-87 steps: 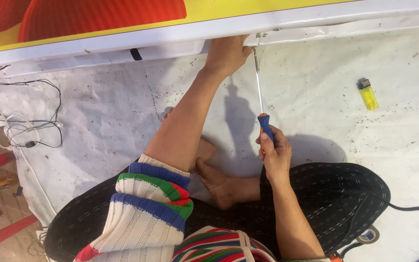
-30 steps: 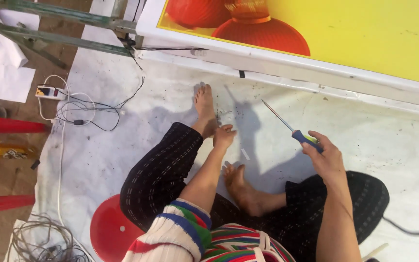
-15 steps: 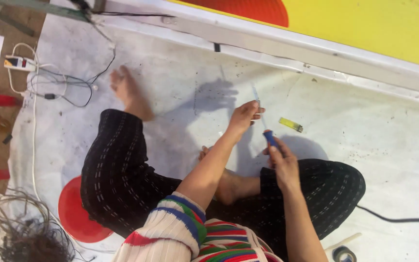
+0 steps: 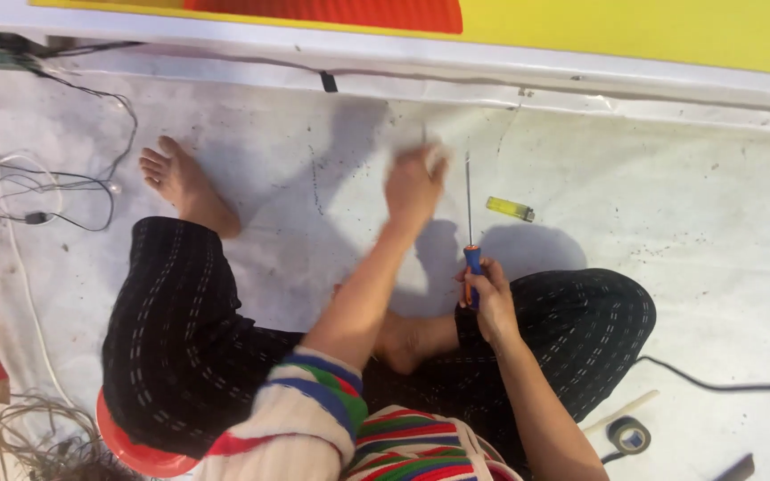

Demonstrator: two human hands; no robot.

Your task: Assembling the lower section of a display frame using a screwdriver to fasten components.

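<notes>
The right hand [image 4: 492,303] has its grip wrapped tightly around the blue and orange handle of a screwdriver [image 4: 469,233]. The thin metal shaft runs straight away from that grip, toward the white frame edge [image 4: 492,71] of the yellow and red banner [image 4: 634,27] at the far side, and its tip hangs above the white sheet [image 4: 715,232] on the floor. So the tool's long axis points from the person's lap outward, nearly in line with the forearm.

Just left of the shaft, and farther out than the right-hand grip, the left hand [image 4: 413,183] is blurred. Its fingers look curled, perhaps pinching something small and pale, but I cannot tell what, or whether the grip is truly shut. It is the hand nearer the tip of the screwdriver.

Just right of the shaft lies a yellow lighter [image 4: 510,209], flat on the sheet, with its long axis roughly across the tool's. Nearer the person, well right of the grip, a roll of dark tape [image 4: 627,436] sits by a black cable [image 4: 724,383].
</notes>
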